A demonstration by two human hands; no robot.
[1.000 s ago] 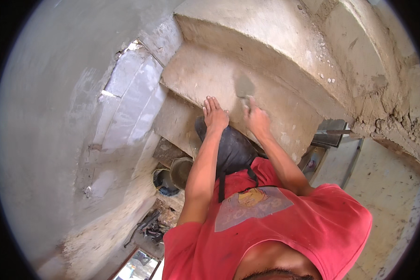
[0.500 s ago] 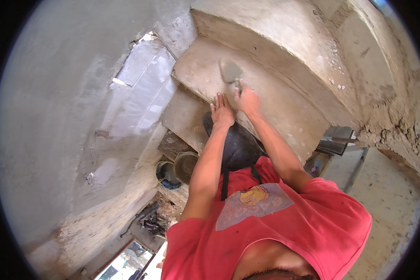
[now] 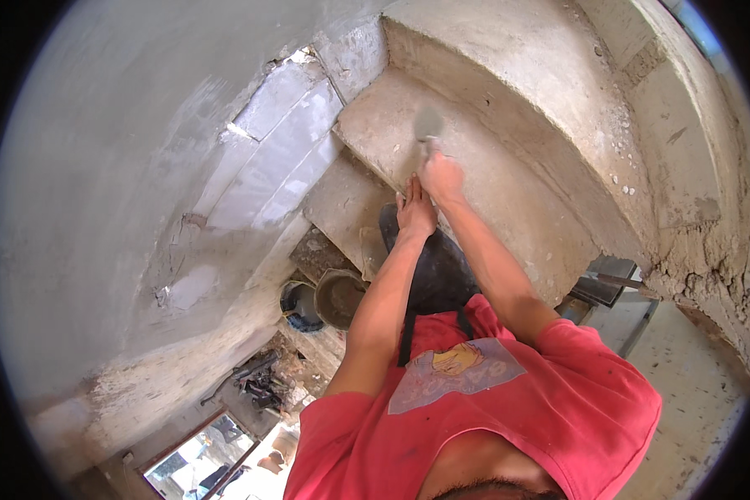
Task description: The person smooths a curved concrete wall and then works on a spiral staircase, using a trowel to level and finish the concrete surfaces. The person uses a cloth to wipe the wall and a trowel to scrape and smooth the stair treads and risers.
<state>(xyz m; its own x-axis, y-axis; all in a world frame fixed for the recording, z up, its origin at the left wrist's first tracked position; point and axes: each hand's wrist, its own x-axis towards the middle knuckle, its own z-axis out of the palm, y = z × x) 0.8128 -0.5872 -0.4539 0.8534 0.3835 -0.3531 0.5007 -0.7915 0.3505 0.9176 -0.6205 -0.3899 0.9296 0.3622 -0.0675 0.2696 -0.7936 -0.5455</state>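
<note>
My right hand point(image 3: 442, 177) is closed round the handle of a trowel point(image 3: 428, 123), whose grey blade is blurred by motion over the concrete step point(image 3: 508, 187). Whether the blade touches the step I cannot tell. Just left of it, my left hand point(image 3: 416, 212) rests at the step's front edge, its fingers stretched out flat and holding nothing. My dark-clothed knee point(image 3: 432, 271) is below that hand, against the edge of the stair.
Higher steps point(image 3: 550, 92) rise at the upper right, with small crumbs on one. A grey plastered wall point(image 3: 100, 200) with bare blocks point(image 3: 279, 158) runs along the left. Two buckets, one brown point(image 3: 340, 298), one dark point(image 3: 302, 307), stand lower down. Rough broken concrete point(image 3: 708, 271) juts at right.
The trowel's blade has swung from pointing up and left to nearly straight up, with my right hand still round its handle. The whole view has shifted slightly; my left hand stays at the edge.
</note>
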